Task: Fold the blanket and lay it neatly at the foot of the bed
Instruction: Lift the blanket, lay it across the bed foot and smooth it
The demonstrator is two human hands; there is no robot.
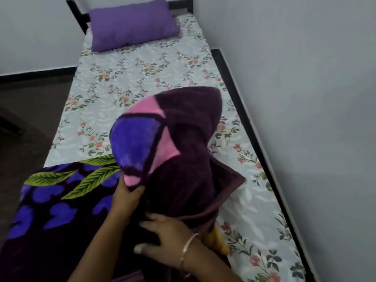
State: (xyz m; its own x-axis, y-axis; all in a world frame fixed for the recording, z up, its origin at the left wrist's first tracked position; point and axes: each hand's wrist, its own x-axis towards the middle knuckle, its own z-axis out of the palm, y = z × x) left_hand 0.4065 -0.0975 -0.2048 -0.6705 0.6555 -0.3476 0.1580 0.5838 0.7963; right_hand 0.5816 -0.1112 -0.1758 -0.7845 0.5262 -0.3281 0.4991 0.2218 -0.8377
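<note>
A plush dark purple blanket (189, 127) with blue, pink and green leaf patches lies across the near end of the bed (142, 70). Part of it is lifted into a tall bunched hump over the middle of the mattress, while the rest lies flat at the lower left. My left hand (127, 197) grips the lower edge of the lifted part, thumb on top. My right hand (166, 236), with a bangle on the wrist, rests with spread straight fingers on the dark fabric just below the hump.
The floral sheet covers the mattress, with a purple pillow (132, 25) at the head. A black bed frame (242, 106) runs along the white wall on the right. Dark floor (26, 110) lies to the left of the bed.
</note>
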